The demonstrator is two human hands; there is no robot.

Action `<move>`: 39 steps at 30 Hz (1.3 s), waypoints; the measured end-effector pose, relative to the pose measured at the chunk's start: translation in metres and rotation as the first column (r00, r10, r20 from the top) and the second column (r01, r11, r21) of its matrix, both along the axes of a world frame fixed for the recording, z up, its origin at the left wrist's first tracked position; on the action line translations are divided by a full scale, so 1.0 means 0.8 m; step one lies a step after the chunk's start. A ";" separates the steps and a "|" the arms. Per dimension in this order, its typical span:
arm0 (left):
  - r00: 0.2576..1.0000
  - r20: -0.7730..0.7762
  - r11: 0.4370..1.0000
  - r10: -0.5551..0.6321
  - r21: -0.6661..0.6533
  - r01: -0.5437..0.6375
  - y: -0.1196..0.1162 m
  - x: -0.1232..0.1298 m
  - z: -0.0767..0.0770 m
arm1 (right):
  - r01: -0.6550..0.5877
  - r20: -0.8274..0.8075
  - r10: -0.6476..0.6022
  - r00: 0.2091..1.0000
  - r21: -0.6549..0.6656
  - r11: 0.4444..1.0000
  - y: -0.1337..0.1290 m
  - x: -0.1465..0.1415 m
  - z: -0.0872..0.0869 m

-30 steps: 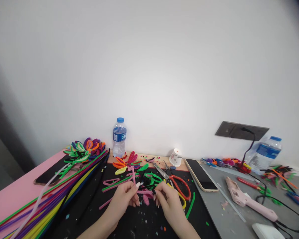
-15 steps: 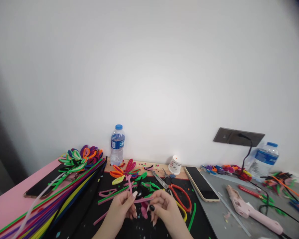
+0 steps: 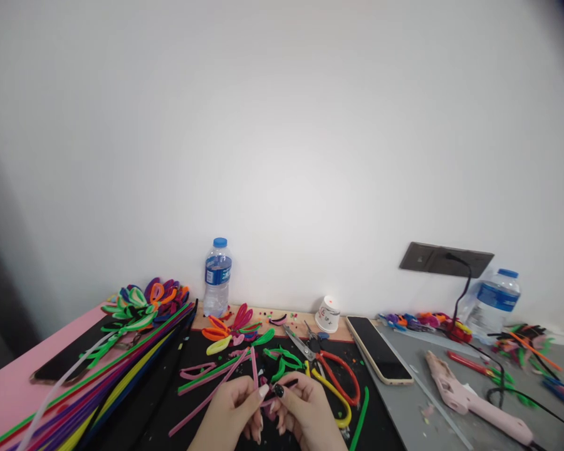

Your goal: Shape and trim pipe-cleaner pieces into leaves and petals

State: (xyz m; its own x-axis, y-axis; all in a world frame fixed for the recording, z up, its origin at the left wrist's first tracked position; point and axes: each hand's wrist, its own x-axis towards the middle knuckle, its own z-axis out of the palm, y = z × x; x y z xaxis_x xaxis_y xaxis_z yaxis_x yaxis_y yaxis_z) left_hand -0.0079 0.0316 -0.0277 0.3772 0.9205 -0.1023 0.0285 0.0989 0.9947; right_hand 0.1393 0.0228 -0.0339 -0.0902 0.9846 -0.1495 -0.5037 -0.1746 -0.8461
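Note:
Between my two hands is a pink pipe cleaner (image 3: 254,368), one end sticking up from the left fingers. My left hand (image 3: 235,407) pinches it with thumb and forefinger. Close beside it, my right hand (image 3: 305,407) is closed on the same pipe cleaner, its thumb nearly meeting the left one. The piece between the fingertips is partly hidden. On the black mat, bent green pipe cleaners (image 3: 284,358) lie just beyond the hands, and pink lengths (image 3: 202,407) lie to the left. Orange-handled scissors (image 3: 341,376) rest right of my right hand, near a yellow handle (image 3: 331,391).
Long coloured pipe cleaners (image 3: 122,369) spread at the left, below a pile of looped flowers (image 3: 164,294). A water bottle (image 3: 217,279) and an upturned paper cup (image 3: 328,314) stand near the wall. Rightward lie a phone (image 3: 380,351) and a pink glue gun (image 3: 479,407) with its cord.
My hands have drawn together, and the right has moved left toward the left hand. The pink pipe cleaner between them shows less length. The view has shifted slightly.

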 end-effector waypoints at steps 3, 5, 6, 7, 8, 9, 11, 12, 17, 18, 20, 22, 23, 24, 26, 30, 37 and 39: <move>0.997 -0.073 0.998 -0.028 0.046 0.032 0.000 -0.001 -0.001 | 0.013 0.035 -0.013 0.999 0.012 1.000 0.001 0.002 -0.004; 0.992 -0.117 0.997 -0.045 0.059 0.052 -0.002 0.000 -0.002 | 0.006 0.074 -0.008 0.997 0.021 1.000 0.002 0.004 -0.006; 0.989 -0.140 0.996 -0.049 0.067 0.059 -0.004 0.000 -0.002 | -0.006 0.094 0.004 0.996 0.025 1.000 0.002 0.005 -0.007; 0.985 -0.166 0.995 -0.058 0.073 0.070 -0.005 0.001 -0.003 | -0.024 0.112 0.021 0.994 0.028 0.999 0.002 0.006 -0.007; 0.979 -0.192 0.993 -0.065 0.080 0.082 -0.007 0.002 -0.002 | -0.042 0.128 0.038 0.991 0.032 0.999 0.002 0.007 -0.007; 0.973 -0.221 0.992 -0.073 0.088 0.095 -0.009 0.002 -0.001 | -0.063 0.143 0.057 0.988 0.039 0.997 0.001 0.009 -0.006; 0.953 -0.286 0.983 -0.097 0.120 0.136 -0.012 0.002 0.004 | -0.103 0.171 0.092 0.981 0.055 0.993 0.000 0.011 -0.004; 0.942 -0.319 0.976 -0.108 0.146 0.162 -0.013 0.002 0.008 | -0.114 0.182 0.102 0.978 0.059 0.992 -0.001 0.011 -0.003; 0.868 -0.446 0.883 -0.218 0.289 0.370 -0.012 -0.005 0.030 | -0.145 0.262 0.133 0.956 0.028 0.989 -0.002 0.011 0.004; 0.851 -0.465 0.858 -0.244 0.305 0.413 -0.010 -0.005 0.033 | -0.147 0.282 0.135 0.950 0.021 0.989 -0.002 0.011 0.005; 0.815 -0.506 0.820 -0.282 0.314 0.479 -0.006 -0.005 0.032 | -0.155 0.308 0.142 0.941 0.018 0.988 -0.002 0.012 0.007; 0.784 -0.547 0.802 -0.293 0.305 0.513 -0.002 -0.002 0.024 | -0.190 0.325 0.173 0.930 0.022 0.982 -0.002 0.013 0.008; 0.763 -0.565 0.789 -0.315 0.290 0.541 0.000 0.000 0.018 | -0.208 0.335 0.190 0.923 0.019 0.978 -0.002 0.014 0.008; 0.756 -0.578 0.782 -0.309 0.297 0.547 0.002 0.002 0.011 | -0.222 0.349 0.205 0.915 0.011 0.975 -0.002 0.015 0.007; 0.734 -0.609 0.769 -0.302 0.299 0.565 0.006 0.004 -0.004 | -0.227 0.381 0.216 0.899 -0.017 0.974 -0.002 0.015 0.006; 0.682 -0.667 0.737 -0.300 0.292 0.609 0.012 0.007 -0.020 | -0.220 0.421 0.227 0.878 -0.066 0.973 -0.003 0.014 0.003; 0.701 -0.622 0.763 -0.349 0.247 0.598 0.009 0.003 -0.001 | -0.267 0.412 0.262 0.873 -0.046 0.962 -0.005 0.016 0.004; 0.757 -0.559 0.797 -0.338 0.258 0.547 0.005 0.000 0.008 | -0.259 0.409 0.243 0.880 -0.017 0.966 -0.005 0.015 0.004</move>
